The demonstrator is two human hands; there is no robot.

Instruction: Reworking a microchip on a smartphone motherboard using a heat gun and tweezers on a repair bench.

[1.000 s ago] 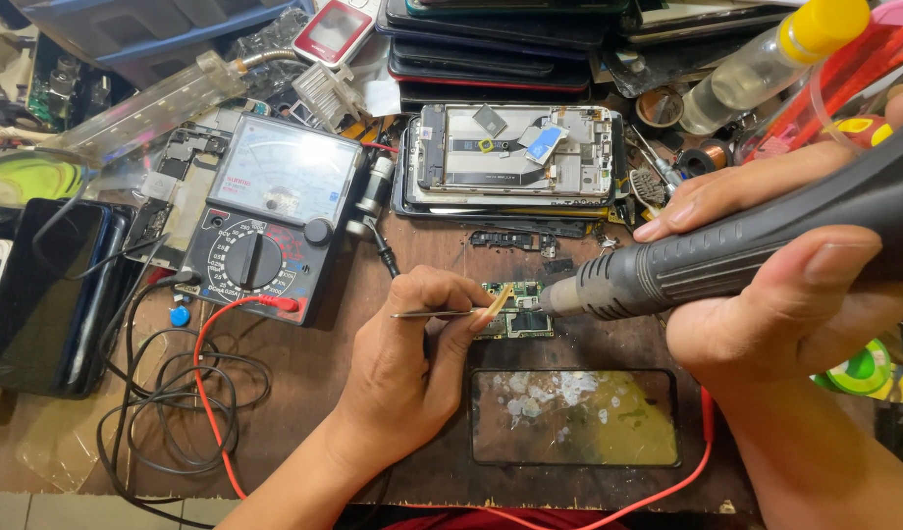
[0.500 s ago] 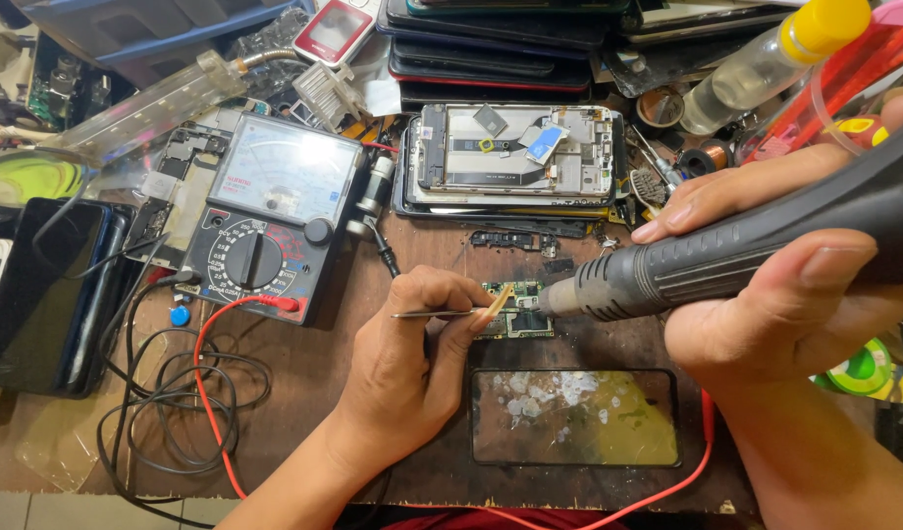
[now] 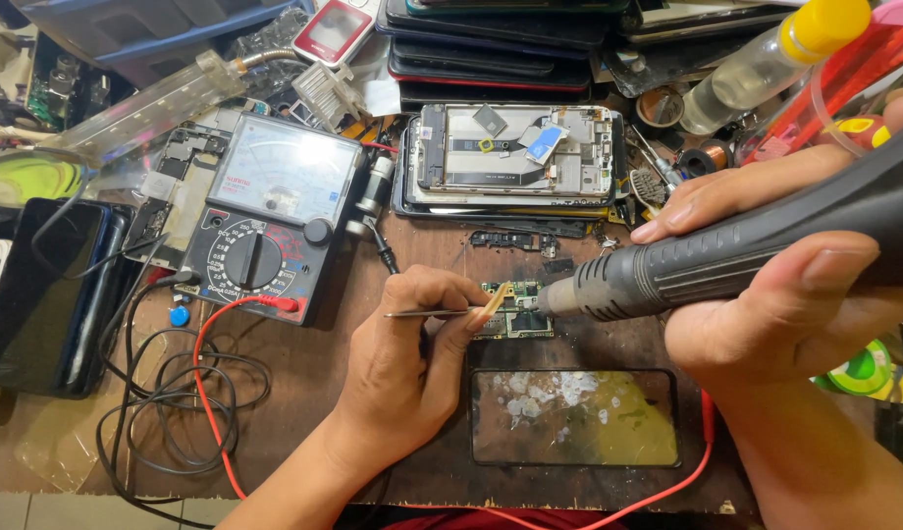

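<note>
Meanwhile the left hand [image 3: 412,353] gripped thin metal tweezers [image 3: 442,312], their tips on a small green circuit board [image 3: 518,312] lying on the brown workbench [image 3: 304,383] just above a cracked phone screen glass [image 3: 574,417]. The right hand [image 3: 785,275] clasped a dark hot-air tool [image 3: 746,250], its metal nozzle right beside the board. An analog multimeter [image 3: 270,221] sat to the left.

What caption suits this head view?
Left hand holds tweezers on a circuit board; right hand aims a hot-air tool.
</note>
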